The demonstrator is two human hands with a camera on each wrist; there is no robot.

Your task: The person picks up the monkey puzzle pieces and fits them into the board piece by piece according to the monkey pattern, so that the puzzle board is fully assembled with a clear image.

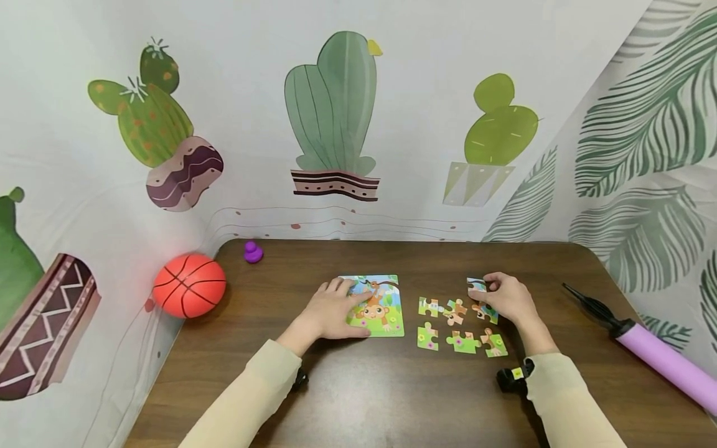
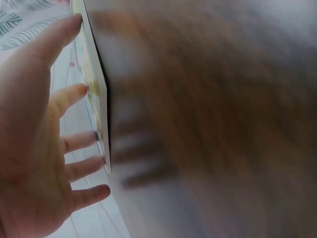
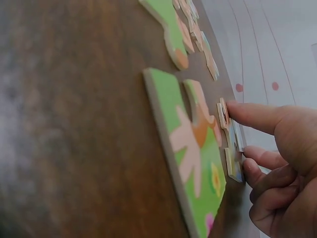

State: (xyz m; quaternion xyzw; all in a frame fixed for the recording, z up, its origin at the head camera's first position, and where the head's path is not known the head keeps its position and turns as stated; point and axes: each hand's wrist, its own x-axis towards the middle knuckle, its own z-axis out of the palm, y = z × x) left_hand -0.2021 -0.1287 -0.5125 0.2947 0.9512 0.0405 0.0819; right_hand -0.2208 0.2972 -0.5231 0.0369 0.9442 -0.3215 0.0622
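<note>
Board with a monkey picture lies on the tabletop, taken here as the centre of a clock whose 12 points away from the person. The left hand comes over it from 8 o'clock, fingers spread wide; thumb and index touch its face, while the left wrist view shows the little finger past its edge.

The right hand, between 2 and 3 o'clock and well apart from the board, pinches a blue puzzle piece with a dark branch between thumb and index; its other fingers are curled under.

Six more pieces lie loose and separate. At 3 o'clock are a green-and-white piece, a monkey-face piece and a blue-green piece, the last just below the right hand. Towards 4 o'clock are a flower piece, a wide green piece and a paw piece.

Farther out, a red basketball sits at 9 o'clock, a purple duck near 10, and a pink pump between 3 and 4. A cactus-print cloth hangs beyond 12.
</note>
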